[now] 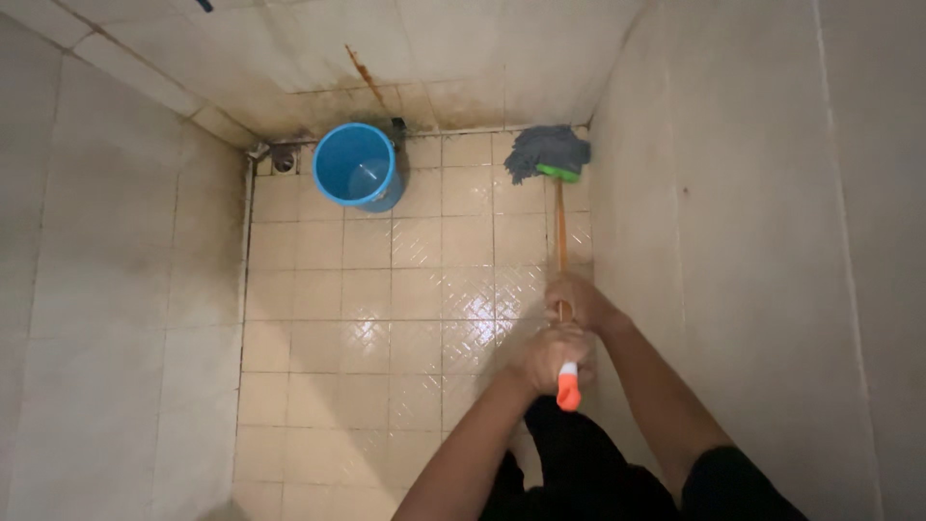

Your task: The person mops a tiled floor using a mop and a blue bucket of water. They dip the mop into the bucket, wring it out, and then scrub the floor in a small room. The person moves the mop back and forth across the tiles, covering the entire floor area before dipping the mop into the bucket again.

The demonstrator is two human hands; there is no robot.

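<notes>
Tiled washroom floor [386, 318], blue bucket [357, 166] holding water, both hands [564, 333] gripping mop [548, 154] handle.

The mop handle [561, 227] vanishes inside the right hand [576, 301] and again inside the left hand [551, 355] — only its orange end shows below. Both forearms run off the bottom edge. The blue bucket [357, 164] hides the floor and wall foot behind it. The small drain fitting [282, 157] in the corner is too small and dim to make out.
</notes>
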